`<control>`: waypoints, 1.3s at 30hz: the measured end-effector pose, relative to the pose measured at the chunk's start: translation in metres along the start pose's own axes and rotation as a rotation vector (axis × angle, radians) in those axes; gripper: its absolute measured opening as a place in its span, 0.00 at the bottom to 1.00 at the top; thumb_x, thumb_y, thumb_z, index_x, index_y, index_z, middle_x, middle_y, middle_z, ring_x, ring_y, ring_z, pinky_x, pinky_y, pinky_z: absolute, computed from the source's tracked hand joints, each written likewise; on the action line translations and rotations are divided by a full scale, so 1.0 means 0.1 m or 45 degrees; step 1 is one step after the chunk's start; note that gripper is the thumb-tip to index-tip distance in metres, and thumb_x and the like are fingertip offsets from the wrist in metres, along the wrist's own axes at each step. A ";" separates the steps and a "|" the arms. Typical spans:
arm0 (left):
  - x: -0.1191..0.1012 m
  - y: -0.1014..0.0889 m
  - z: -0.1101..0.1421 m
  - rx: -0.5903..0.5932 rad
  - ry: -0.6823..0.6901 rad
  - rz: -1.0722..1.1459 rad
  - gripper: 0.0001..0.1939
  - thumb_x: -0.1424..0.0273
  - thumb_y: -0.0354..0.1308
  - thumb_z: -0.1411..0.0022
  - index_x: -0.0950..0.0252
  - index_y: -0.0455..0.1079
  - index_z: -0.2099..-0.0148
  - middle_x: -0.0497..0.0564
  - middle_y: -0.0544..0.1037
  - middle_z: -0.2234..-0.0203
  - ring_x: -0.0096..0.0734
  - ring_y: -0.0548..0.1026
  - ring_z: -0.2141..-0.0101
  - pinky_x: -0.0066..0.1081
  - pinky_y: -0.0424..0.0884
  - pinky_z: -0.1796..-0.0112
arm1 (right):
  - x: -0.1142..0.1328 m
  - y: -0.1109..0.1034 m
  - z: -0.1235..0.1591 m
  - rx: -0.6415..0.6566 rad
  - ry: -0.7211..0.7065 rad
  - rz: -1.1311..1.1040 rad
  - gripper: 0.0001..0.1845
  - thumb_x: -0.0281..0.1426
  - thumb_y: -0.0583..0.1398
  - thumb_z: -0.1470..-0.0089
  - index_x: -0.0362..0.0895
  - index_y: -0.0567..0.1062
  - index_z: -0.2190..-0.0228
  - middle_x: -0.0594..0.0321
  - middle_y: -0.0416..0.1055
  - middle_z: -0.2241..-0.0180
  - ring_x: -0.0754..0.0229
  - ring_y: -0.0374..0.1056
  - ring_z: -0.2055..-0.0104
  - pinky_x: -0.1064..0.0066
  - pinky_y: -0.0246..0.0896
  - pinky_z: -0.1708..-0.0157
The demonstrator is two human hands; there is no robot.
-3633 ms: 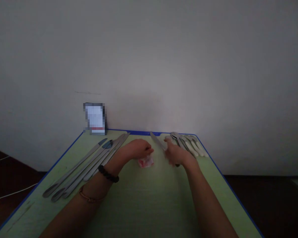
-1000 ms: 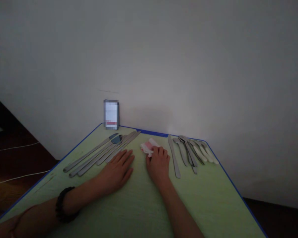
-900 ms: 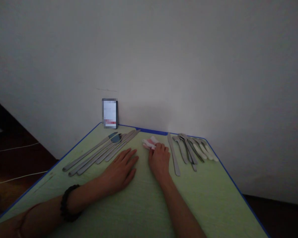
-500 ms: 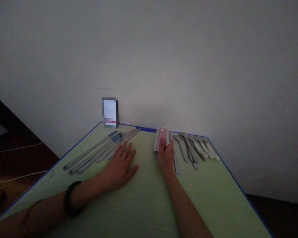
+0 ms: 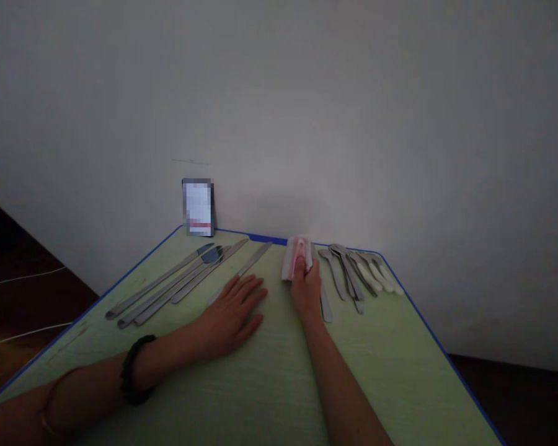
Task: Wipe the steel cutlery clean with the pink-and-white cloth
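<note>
My left hand [image 5: 230,319] lies palm down with its fingers stretched out, over the handle of a table knife [image 5: 255,259] whose blade points toward the wall. This knife lies apart from the other long cutlery [image 5: 167,288] on the left. My right hand [image 5: 307,291] is closed on a folded pink-and-white cloth [image 5: 288,263], thumb on top. Just right of that hand lies another knife [image 5: 325,306], partly hidden by the hand and cloth. Beside it a metal spoon [image 5: 335,275] rests at the edge of a group of cutlery.
Several metal pieces and white-handled pieces [image 5: 372,279] fan out along the right side of the green, blue-edged table [image 5: 279,396]. A phone with a blurred screen [image 5: 198,207] leans against the wall [image 5: 307,111] at the back left. White cables [image 5: 28,275] run beyond the left edge.
My right hand held a knife at first; that knife now lies on the right. The right hand has since picked up the cloth. Under my left hand a knife has shifted right, away from its group.
</note>
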State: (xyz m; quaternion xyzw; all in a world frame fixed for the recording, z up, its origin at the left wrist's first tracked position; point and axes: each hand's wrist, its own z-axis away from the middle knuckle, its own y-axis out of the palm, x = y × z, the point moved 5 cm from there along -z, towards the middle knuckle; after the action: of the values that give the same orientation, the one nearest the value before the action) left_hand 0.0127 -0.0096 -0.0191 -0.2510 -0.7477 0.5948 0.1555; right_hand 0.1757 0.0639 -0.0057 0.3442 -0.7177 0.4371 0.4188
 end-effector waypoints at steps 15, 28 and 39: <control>0.28 -0.14 -0.18 0.460 -0.491 -0.192 0.15 0.78 0.42 0.40 0.74 0.67 0.55 0.65 0.75 0.63 0.44 0.77 0.68 0.38 0.73 0.70 | -0.08 -0.06 -0.04 -0.056 0.072 -0.114 0.14 0.43 0.46 0.42 0.47 0.59 0.71 0.63 0.63 0.75 0.58 0.61 0.73 0.67 0.56 0.73; 0.10 -0.18 -0.26 0.373 -0.397 0.083 0.15 0.68 0.41 0.37 0.68 0.67 0.65 0.60 0.78 0.73 0.43 0.77 0.70 0.36 0.70 0.68 | -0.07 -0.05 -0.03 -0.005 0.083 -0.121 0.14 0.43 0.46 0.42 0.46 0.62 0.69 0.60 0.66 0.72 0.56 0.63 0.70 0.66 0.58 0.70; 0.19 -0.01 -0.43 -0.077 -0.582 1.476 0.13 0.58 0.39 0.36 0.60 0.54 0.68 0.38 0.64 0.90 0.24 0.61 0.90 0.21 0.57 0.87 | 0.02 -0.03 0.08 0.017 0.120 -0.283 0.20 0.46 0.47 0.44 0.44 0.66 0.62 0.58 0.69 0.67 0.56 0.65 0.67 0.66 0.61 0.67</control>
State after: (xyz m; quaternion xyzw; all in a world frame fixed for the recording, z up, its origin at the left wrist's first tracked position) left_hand 0.0202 0.0359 -0.0091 -0.4867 -0.5207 0.5997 -0.3638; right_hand 0.1749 0.0548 -0.0052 0.4033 -0.6518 0.4085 0.4957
